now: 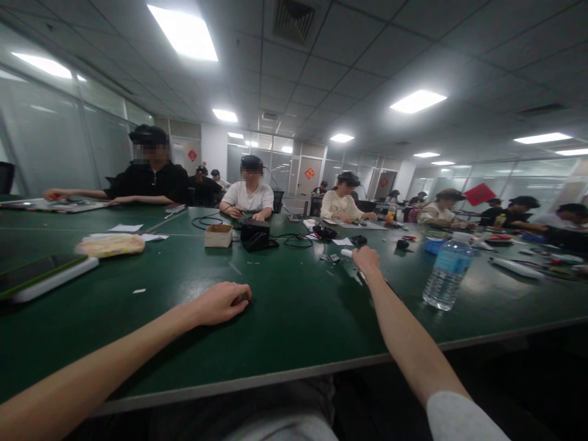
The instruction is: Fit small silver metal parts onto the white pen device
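My left hand [223, 302] rests on the green tabletop [285, 331], its fingers loosely curled in with nothing visible in them. Stretched farther out over the table is my right hand [366, 260]. Its fingers are closed round a small white object [348, 252], whose end sticks out to the left; I cannot tell its kind. Just left of that hand lie small scattered metal-looking pieces [331, 258]. A dark, thin thing lies partly hidden behind my right forearm.
Right of my right arm stands a water bottle [448, 272]. Ahead are an open cardboard box [218, 236], a black device [255, 233] and black cables [294, 240]. At left lie a plastic-wrapped item [113, 245] and a green-edged tablet-like thing [43, 272]. Several people sit across the table.
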`<action>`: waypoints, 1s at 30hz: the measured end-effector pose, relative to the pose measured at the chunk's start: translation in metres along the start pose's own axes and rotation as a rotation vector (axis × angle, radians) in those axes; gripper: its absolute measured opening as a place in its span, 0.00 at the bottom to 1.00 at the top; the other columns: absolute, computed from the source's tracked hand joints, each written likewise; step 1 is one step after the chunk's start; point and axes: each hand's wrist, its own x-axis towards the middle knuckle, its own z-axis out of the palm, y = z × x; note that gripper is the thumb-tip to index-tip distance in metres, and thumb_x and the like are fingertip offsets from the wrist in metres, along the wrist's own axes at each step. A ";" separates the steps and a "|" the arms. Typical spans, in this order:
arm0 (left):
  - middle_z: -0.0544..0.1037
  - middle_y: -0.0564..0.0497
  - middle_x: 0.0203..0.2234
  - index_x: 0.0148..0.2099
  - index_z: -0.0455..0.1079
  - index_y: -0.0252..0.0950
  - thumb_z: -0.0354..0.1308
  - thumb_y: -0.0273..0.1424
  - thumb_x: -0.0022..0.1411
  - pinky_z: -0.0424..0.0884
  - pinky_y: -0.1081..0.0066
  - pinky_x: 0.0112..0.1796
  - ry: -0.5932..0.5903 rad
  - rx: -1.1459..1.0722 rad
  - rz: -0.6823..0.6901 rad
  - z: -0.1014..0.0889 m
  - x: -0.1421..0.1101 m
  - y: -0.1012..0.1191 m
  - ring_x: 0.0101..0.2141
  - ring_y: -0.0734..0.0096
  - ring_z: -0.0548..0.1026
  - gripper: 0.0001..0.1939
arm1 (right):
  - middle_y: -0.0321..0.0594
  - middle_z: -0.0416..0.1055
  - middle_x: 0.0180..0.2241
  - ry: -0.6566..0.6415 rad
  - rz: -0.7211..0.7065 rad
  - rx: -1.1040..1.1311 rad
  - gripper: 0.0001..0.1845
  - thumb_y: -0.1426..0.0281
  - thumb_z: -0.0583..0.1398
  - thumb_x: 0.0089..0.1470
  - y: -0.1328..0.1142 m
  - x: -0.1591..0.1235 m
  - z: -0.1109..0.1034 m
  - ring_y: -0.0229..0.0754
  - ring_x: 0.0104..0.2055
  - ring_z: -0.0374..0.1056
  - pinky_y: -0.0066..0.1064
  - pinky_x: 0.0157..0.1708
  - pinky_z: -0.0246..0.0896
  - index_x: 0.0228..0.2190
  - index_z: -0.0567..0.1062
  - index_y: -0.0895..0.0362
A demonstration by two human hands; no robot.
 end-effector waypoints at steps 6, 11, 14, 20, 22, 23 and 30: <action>0.74 0.51 0.29 0.44 0.69 0.39 0.48 0.34 0.63 0.62 0.70 0.31 0.004 0.010 -0.008 0.000 0.000 0.000 0.31 0.67 0.72 0.12 | 0.67 0.71 0.42 0.016 -0.043 -0.033 0.24 0.64 0.51 0.59 -0.008 -0.008 -0.011 0.56 0.46 0.70 0.38 0.44 0.64 0.44 0.75 0.72; 0.74 0.51 0.28 0.44 0.69 0.39 0.47 0.34 0.63 0.63 0.70 0.31 0.006 0.024 -0.013 -0.001 -0.001 0.004 0.31 0.66 0.72 0.12 | 0.62 0.73 0.41 0.046 -0.203 -0.063 0.23 0.64 0.49 0.61 -0.038 -0.020 -0.019 0.54 0.46 0.71 0.37 0.46 0.62 0.41 0.77 0.68; 0.74 0.51 0.28 0.44 0.69 0.39 0.47 0.34 0.63 0.63 0.70 0.31 0.004 0.027 -0.018 -0.001 -0.002 0.005 0.31 0.65 0.72 0.12 | 0.58 0.73 0.41 0.053 -0.344 -0.074 0.22 0.64 0.49 0.62 -0.066 -0.038 -0.015 0.51 0.47 0.70 0.34 0.47 0.60 0.40 0.77 0.65; 0.74 0.51 0.29 0.45 0.68 0.40 0.48 0.34 0.63 0.63 0.70 0.32 0.026 0.008 -0.038 0.000 -0.002 0.002 0.31 0.66 0.72 0.11 | 0.48 0.73 0.41 0.013 -0.788 -0.138 0.18 0.65 0.48 0.63 -0.121 -0.102 -0.002 0.44 0.42 0.71 0.31 0.42 0.62 0.39 0.75 0.60; 0.75 0.50 0.30 0.44 0.68 0.39 0.48 0.34 0.63 0.64 0.70 0.33 0.042 0.005 -0.046 -0.001 -0.001 0.002 0.32 0.67 0.72 0.11 | 0.47 0.72 0.40 0.012 -0.924 -0.143 0.18 0.65 0.47 0.64 -0.134 -0.126 -0.004 0.43 0.40 0.71 0.30 0.39 0.63 0.38 0.74 0.60; 0.75 0.50 0.31 0.44 0.68 0.39 0.48 0.34 0.63 0.64 0.70 0.33 0.054 0.005 -0.052 -0.001 -0.001 0.002 0.32 0.67 0.73 0.11 | 0.46 0.72 0.39 0.011 -0.973 -0.138 0.18 0.65 0.47 0.64 -0.139 -0.138 -0.006 0.43 0.39 0.71 0.30 0.38 0.63 0.38 0.74 0.60; 0.74 0.47 0.37 0.46 0.65 0.36 0.47 0.32 0.63 0.67 0.68 0.37 0.213 0.046 -0.105 0.002 0.002 -0.001 0.37 0.64 0.73 0.11 | 0.45 0.70 0.36 0.037 -1.288 -0.081 0.17 0.66 0.47 0.64 -0.155 -0.212 -0.029 0.41 0.34 0.69 0.28 0.31 0.61 0.37 0.73 0.59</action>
